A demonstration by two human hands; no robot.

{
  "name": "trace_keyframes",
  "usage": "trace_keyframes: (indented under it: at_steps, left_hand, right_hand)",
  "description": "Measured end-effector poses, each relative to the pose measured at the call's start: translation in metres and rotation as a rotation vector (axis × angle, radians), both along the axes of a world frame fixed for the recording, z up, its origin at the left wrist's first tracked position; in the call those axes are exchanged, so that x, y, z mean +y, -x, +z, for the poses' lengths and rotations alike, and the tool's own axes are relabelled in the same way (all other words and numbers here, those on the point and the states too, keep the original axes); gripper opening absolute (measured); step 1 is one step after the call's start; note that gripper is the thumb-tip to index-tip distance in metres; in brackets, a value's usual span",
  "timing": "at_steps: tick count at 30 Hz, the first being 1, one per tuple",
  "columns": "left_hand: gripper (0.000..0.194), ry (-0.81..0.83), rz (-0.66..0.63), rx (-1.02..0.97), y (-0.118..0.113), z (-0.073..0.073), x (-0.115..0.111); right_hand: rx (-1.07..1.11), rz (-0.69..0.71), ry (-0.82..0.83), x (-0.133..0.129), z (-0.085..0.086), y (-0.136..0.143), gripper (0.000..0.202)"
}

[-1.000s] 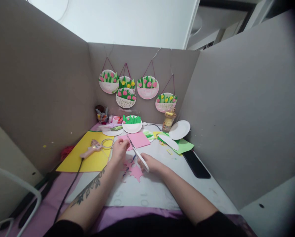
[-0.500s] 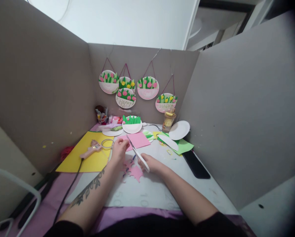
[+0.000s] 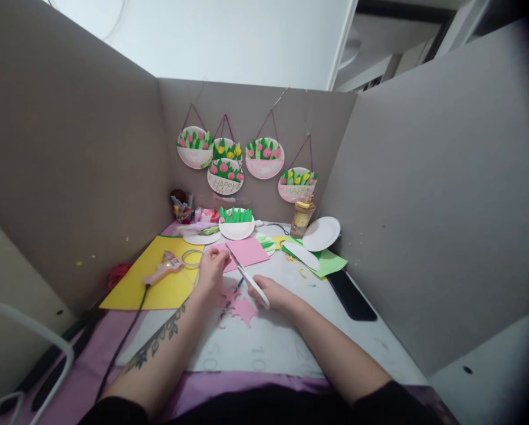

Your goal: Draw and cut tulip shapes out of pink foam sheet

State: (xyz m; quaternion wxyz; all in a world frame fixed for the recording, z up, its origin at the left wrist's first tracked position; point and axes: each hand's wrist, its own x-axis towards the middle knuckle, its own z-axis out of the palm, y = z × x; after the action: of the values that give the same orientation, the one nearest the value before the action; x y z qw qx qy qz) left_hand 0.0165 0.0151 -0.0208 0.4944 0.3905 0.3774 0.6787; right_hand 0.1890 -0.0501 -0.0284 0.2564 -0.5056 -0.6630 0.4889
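My right hand [image 3: 266, 291] is closed on the white handles of a pair of scissors [image 3: 255, 287], whose blades point up and left. Close to the blade tips, my left hand [image 3: 214, 264] is pinched; what it holds, if anything, is too small to make out. Behind both hands a pink sheet [image 3: 250, 252] lies flat on the white work surface. Cut pink scraps [image 3: 245, 309] with curved edges lie between my forearms, below the scissors.
A glue gun [image 3: 162, 268] and a tape roll [image 3: 192, 258] rest on yellow paper [image 3: 127, 289] at left. A phone [image 3: 351, 295], green paper [image 3: 332, 262] and paper plates [image 3: 321, 234] are at right. Behind stand a flower plate [image 3: 236, 227] and a cup [image 3: 301, 219]; decorated plates hang above.
The scissors and my left hand have shifted only very slightly. Both hands keep the same grips.
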Motion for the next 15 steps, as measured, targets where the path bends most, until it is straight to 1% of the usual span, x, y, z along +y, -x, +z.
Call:
trace_keyframes:
  at_steps: [8,15]
  left_hand:
    - [0.022,-0.003,0.044,0.092,0.0016,0.0000,-0.0002]
    - [0.023,0.009,0.054,0.114,0.0018,-0.0014,0.0009]
  right_hand:
    - [0.011,0.009,0.025,-0.0033,0.0029,0.0009,0.015]
    - [0.056,0.028,0.022,-0.0007,-0.0043,-0.0003,0.020]
